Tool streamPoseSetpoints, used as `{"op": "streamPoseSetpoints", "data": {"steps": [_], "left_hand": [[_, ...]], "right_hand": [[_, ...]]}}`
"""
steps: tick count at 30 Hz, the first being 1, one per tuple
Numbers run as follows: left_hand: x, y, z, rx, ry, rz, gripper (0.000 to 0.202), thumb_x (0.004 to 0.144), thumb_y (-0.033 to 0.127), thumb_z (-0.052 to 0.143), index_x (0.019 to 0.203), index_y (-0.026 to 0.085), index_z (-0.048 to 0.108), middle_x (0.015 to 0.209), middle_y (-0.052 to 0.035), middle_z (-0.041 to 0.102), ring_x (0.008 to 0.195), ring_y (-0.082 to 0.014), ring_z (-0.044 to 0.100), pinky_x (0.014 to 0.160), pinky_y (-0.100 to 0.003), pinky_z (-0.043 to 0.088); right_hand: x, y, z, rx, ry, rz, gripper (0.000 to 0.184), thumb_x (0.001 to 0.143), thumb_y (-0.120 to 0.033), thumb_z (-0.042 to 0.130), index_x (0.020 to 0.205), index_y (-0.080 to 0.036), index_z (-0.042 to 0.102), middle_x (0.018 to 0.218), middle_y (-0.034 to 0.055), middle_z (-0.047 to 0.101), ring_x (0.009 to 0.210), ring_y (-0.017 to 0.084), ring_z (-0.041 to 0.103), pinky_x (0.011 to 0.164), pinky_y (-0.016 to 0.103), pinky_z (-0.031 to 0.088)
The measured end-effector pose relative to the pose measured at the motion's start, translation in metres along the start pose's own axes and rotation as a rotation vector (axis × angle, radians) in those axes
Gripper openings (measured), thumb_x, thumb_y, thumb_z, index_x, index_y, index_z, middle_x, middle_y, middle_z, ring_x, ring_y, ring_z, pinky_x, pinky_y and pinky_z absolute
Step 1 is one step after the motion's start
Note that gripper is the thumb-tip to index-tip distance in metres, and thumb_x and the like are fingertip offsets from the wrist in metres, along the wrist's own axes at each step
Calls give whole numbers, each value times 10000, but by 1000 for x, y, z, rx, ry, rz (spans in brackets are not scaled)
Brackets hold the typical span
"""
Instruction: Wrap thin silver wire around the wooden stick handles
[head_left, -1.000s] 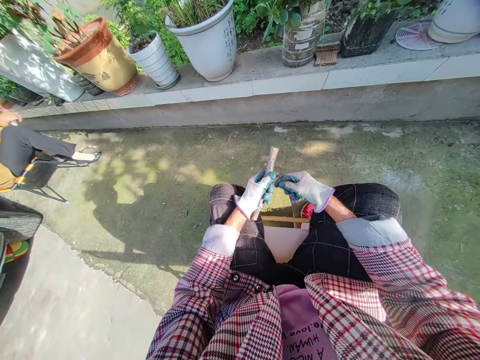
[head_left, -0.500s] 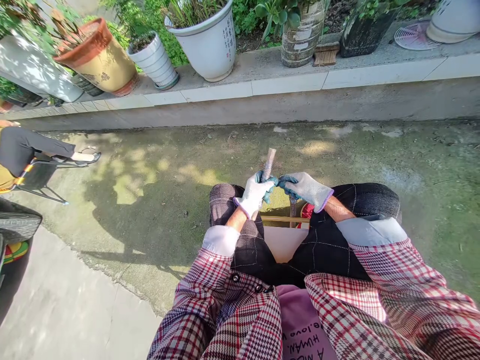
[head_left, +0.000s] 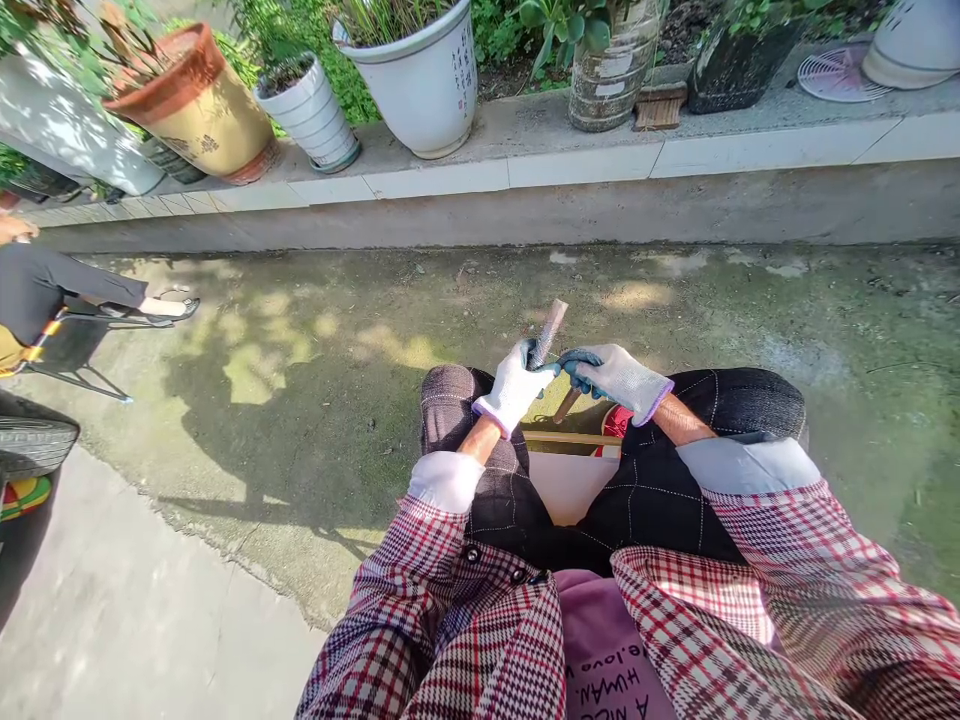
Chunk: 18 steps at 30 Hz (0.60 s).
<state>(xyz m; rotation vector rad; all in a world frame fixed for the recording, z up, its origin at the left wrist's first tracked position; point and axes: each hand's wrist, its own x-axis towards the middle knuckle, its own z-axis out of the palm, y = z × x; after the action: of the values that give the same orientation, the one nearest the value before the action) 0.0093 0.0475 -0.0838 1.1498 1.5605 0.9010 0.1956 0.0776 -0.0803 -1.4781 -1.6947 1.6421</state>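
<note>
The gloved left hand (head_left: 519, 387) is closed around a stick (head_left: 548, 333), whose pale tip slants clear of the fingers, held above the ground (head_left: 720, 315). Just beside it, the gloved right hand (head_left: 615, 378), fingers bunched, grips a brown rod (head_left: 567, 405) jutting below.

Upside down on my purple shirt (head_left: 589, 615), near, I can read "A NICE", then "HUMAN." and a partly hidden line with "love"; the dark characters down the far white pot (head_left: 405, 85) are too small to read
</note>
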Motion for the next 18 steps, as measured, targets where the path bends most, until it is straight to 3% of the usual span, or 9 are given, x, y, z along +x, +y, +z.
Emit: {"op": "streamPoseSetpoints", "data": {"steps": [3,7,12,15,18], "left_hand": [[-1,3,1,-53,54,-26,295,770,202,798,978,210,589,778,52,607,551,-81,505,518,-210,428],[0,-1,0,-76,41,2,195,792,211,766,902,202,606,749,55,589,572,-74,480,530,-194,431],[0,-5,0,-67,-5,21,220,838,230,718,1046,197,656,807,39,639,602,-85,512,573,-207,458],[-2,-4,0,-2,31,58,323,828,279,758,1118,202,639,857,24,677,648,-101,556,639,-229,482],[-3,-3,-1,88,73,95,350,791,321,805,1063,210,616,830,32,671,650,-110,562,650,-239,470]], "right_hand": [[0,-1,-1,29,-21,-7,240,858,-245,584,1003,-186,766,670,7,664,521,110,572,419,185,424],[-2,-6,-3,-6,-21,-8,245,872,-229,585,1018,-171,773,661,7,664,501,96,555,435,180,436],[-1,-5,-5,-49,-8,-28,272,851,-152,568,1023,-159,779,665,4,673,527,93,581,473,164,463],[2,0,-5,-7,-6,-22,276,850,-168,573,1037,-165,776,674,8,671,515,100,576,437,173,439],[3,3,-4,17,-9,-25,268,854,-187,582,1042,-168,773,679,11,668,505,104,570,417,185,424]]}}
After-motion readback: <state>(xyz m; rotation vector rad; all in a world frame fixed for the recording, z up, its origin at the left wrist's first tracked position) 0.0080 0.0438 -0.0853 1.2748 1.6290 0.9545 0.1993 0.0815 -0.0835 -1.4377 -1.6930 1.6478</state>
